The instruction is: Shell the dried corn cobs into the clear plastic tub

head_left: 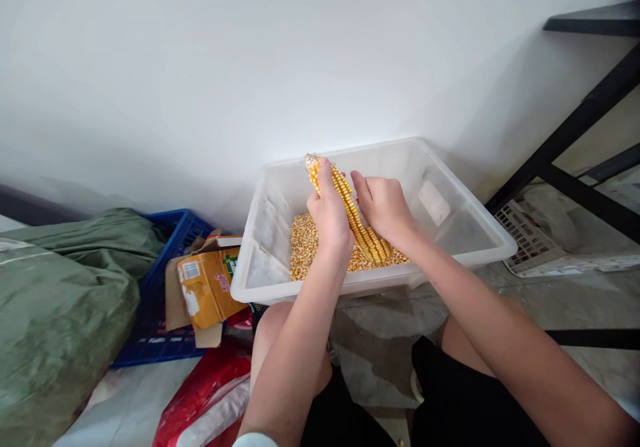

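Head view: corn cob (356, 220) tight in left hand (330, 213), over loose corn (303, 243) in white bin (465, 258); slanting lengthwise from far left to near right; right hand (387, 207) curled at its right side, cannot tell if holding.

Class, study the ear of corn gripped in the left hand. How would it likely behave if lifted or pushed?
The ear of corn seems stiff: its tip extends past the left hand without drooping. Its long, rounded shape suggests it could roll sideways. Hard rubbing might shed kernels, judging by the loose ones in the bin.
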`<act>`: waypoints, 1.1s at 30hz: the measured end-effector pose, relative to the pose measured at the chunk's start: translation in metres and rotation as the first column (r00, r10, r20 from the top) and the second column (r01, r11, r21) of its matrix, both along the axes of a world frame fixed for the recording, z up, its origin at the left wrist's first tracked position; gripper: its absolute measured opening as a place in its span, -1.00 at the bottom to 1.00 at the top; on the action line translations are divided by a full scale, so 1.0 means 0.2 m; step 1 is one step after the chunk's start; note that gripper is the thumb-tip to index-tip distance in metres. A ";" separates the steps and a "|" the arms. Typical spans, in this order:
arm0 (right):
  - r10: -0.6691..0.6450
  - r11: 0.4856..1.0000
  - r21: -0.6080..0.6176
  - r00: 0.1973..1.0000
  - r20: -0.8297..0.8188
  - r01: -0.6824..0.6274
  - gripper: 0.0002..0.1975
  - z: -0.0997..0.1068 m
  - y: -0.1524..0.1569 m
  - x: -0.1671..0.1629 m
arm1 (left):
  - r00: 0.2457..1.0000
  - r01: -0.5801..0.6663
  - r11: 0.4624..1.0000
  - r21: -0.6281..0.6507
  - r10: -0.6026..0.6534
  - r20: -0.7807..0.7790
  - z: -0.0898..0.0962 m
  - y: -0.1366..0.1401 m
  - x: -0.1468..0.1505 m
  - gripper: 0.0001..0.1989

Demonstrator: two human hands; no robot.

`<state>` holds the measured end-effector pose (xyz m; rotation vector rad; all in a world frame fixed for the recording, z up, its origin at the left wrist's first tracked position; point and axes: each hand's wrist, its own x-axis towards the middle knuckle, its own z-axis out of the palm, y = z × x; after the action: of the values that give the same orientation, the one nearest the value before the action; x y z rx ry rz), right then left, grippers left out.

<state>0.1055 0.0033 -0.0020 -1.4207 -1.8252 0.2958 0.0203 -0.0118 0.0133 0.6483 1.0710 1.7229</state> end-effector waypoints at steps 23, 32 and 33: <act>-0.048 0.988 -0.154 0.981 -0.189 0.019 -0.35 0.02 -0.06 -0.02 | 0.995 0.094 0.992 0.090 -0.091 -0.037 -0.02 -0.02 0.04 -0.62; -0.021 0.993 -0.117 0.986 -0.164 0.001 -0.47 0.02 -0.03 -0.01 | 0.996 0.072 0.994 0.077 -0.076 0.050 -0.04 0.00 0.05 -0.64; -0.026 0.993 -0.120 0.986 -0.162 0.007 -0.48 0.02 -0.03 -0.01 | 0.995 0.071 0.995 0.065 -0.075 0.063 -0.04 0.00 0.05 -0.64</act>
<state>0.1039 -0.0024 0.0010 -1.4469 -1.6849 0.5054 0.0304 -0.0112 0.0046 0.6582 0.9403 1.7078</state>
